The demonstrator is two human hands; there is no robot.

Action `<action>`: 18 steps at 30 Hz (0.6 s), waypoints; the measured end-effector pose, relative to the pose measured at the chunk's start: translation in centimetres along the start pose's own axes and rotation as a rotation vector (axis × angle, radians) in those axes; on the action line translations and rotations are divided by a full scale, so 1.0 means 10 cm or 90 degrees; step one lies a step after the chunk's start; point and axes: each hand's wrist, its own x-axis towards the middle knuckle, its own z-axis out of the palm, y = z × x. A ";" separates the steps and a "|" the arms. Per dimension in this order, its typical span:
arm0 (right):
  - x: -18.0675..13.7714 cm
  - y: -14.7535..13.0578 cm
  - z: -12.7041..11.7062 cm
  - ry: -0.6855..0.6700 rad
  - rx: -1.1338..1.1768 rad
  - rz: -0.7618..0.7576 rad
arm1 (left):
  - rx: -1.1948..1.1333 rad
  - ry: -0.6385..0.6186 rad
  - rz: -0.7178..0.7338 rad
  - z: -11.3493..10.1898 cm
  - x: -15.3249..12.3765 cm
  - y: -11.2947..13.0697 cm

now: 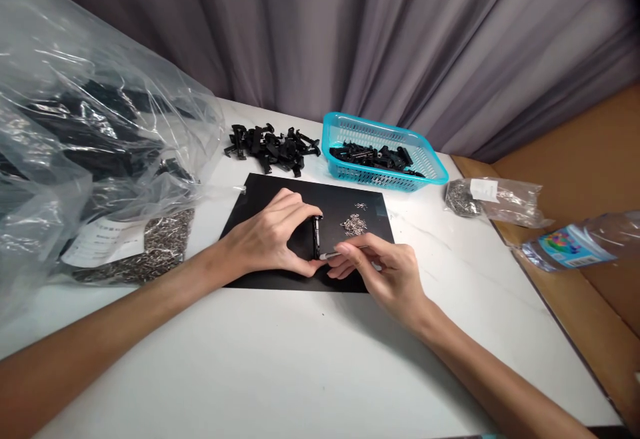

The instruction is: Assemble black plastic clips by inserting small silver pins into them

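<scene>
My left hand (275,232) grips a narrow black plastic part (316,238) by its two ends, between thumb and forefinger, upright above a black mat (260,189). My right hand (387,269) is closed around slim metal tweezers (327,255), most of their length covered by the fingers. Their tip meets the lower end of the black part, beside my left thumb; whether a pin sits in the tip is too small to tell. A pile of small silver pins (354,225) lies on the mat just beyond my right hand, with a smaller cluster (361,206) behind it.
Behind the mat lie a heap of black plastic parts (273,149) and a blue basket (385,122) holding more. At left stand a large clear bag (125,46) and a labelled bag of pins (165,246). A smaller pin bag (465,199) and plastic bottle (575,246) lie right.
</scene>
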 end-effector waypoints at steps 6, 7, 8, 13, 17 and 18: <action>-0.01 -0.06 0.01 0.022 0.016 0.009 | 0.011 0.026 0.022 0.00 -0.01 0.01; -0.01 -0.06 0.02 0.022 0.022 0.014 | 0.016 0.030 0.029 0.00 -0.01 0.01; 0.00 -0.06 0.03 0.022 0.028 0.019 | 0.023 0.031 0.035 0.00 -0.01 0.00; -0.01 0.00 0.06 0.022 0.048 0.049 | 0.041 0.033 0.059 0.01 0.00 0.00; -0.01 0.01 0.08 0.021 0.057 0.063 | 0.030 0.022 0.040 0.01 0.00 -0.01; -0.01 0.00 0.08 0.018 0.059 0.064 | 0.023 0.014 0.031 0.01 0.00 -0.01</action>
